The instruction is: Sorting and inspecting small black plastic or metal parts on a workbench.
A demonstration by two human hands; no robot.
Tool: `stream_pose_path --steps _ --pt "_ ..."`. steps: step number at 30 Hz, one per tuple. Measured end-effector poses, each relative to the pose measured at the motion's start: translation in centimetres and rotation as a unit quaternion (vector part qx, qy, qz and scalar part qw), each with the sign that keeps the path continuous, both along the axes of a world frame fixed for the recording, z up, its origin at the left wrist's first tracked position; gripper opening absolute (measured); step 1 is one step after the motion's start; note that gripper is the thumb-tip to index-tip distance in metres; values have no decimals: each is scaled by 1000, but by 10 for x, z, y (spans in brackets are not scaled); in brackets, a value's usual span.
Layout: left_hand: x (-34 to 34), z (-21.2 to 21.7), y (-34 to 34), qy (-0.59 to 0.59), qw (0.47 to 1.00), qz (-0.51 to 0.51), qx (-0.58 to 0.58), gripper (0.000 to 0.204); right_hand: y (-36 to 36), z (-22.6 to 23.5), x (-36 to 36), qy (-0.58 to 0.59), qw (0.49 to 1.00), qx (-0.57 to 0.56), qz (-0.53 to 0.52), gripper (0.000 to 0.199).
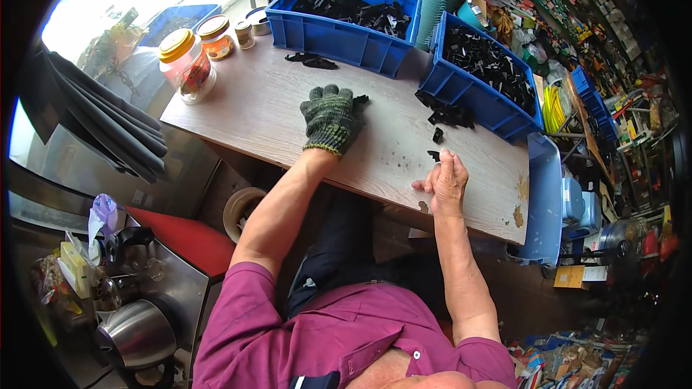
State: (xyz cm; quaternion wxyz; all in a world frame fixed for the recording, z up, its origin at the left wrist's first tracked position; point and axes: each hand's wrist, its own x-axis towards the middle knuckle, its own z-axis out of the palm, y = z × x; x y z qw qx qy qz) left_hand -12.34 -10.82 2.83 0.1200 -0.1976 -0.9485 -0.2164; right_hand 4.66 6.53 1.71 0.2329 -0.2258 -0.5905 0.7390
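Observation:
My left hand (330,121) wears a dark green knitted glove and rests low over the table, its fingers curled. A black plastic piece (361,101) sticks out on its right side and seems to be in its grip; the thumb is hidden. My bare right hand (448,186) is closed near the table's front edge, with a small black plastic part (434,155) at its fingertips. Just beyond lies another small black part (438,135). A pile of black pieces (452,114) spreads in front of the right bin, and a few flat black strips (311,60) lie farther left.
Two blue bins of black parts, the left bin (339,32) and the right bin (479,101), stand along the table's (389,144) far side. Jars (186,65) occupy the far left corner. A light blue tub (544,202) adjoins the right end; a kettle (140,335) stands lower left.

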Motion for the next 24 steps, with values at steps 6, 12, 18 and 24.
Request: stream_pose_path --steps 6,12,18,24 --pt "22 -22 13 21 967 -223 119 13 2 -1 -1 0 998 -21 -59 30" --pt "83 -22 34 -80 873 -355 325 24 -6 1 -1 19 995 -41 -93 32" --pt "89 -22 49 -162 873 -332 318 25 -4 -3 2 8 992 -14 -129 29" --pt "106 -20 67 -219 847 -272 401 32 0 -17 -1 14 983 122 -136 28"
